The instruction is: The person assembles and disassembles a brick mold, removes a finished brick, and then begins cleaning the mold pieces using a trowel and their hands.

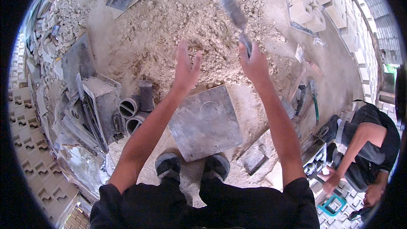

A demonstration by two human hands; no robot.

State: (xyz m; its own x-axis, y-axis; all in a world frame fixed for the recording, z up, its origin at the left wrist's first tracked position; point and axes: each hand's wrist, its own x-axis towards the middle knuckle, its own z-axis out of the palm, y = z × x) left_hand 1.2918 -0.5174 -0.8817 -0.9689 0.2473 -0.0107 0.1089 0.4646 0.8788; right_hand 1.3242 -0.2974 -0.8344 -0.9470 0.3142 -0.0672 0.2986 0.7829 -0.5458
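My right hand is closed round the handle of a trowel. Its grey blade points up and away over the crumbly mix and is smeared by motion. My left hand is held above the near side of the same heap, fingers apart, holding nothing. Below both hands spreads the pale, lumpy sand-like mix. A square grey metal plate lies between my forearms, just ahead of my shoes.
Short pipe-like cylinders and dusty plates stand at left, beside rubble. A rectangular mould frame and green-handled tool lie right. A co-worker crouches at lower right; pale blocks line the far right.
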